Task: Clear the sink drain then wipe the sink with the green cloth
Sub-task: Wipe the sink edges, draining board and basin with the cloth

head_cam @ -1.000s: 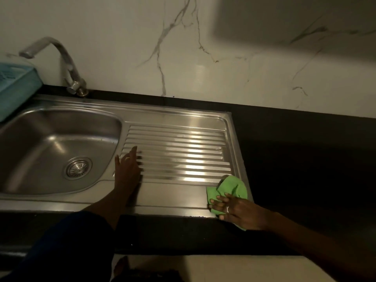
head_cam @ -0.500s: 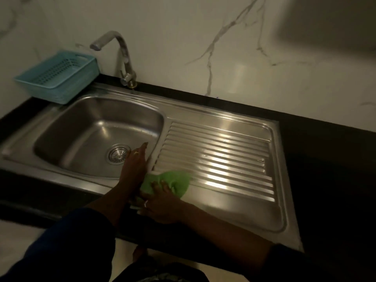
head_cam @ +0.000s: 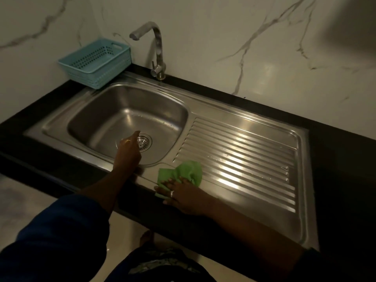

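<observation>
Reaching into sink point(head_cam: 122, 110), left hand point(head_cam: 130, 153) is held beside drain point(head_cam: 146, 142), grip open, nothing held; strainer probably being checked. Green cloth point(head_cam: 188, 169) is pinned on draining board point(head_cam: 244, 159) front edge by right hand point(head_cam: 183, 193), grip flat and spread, kept ready for wiping.

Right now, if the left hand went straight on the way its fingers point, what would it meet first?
Probably the basin floor of the sink beside the drain strainer: the left hand points into the bowl with nothing in between. Depth is unclear, so it might reach the back wall instead.
</observation>
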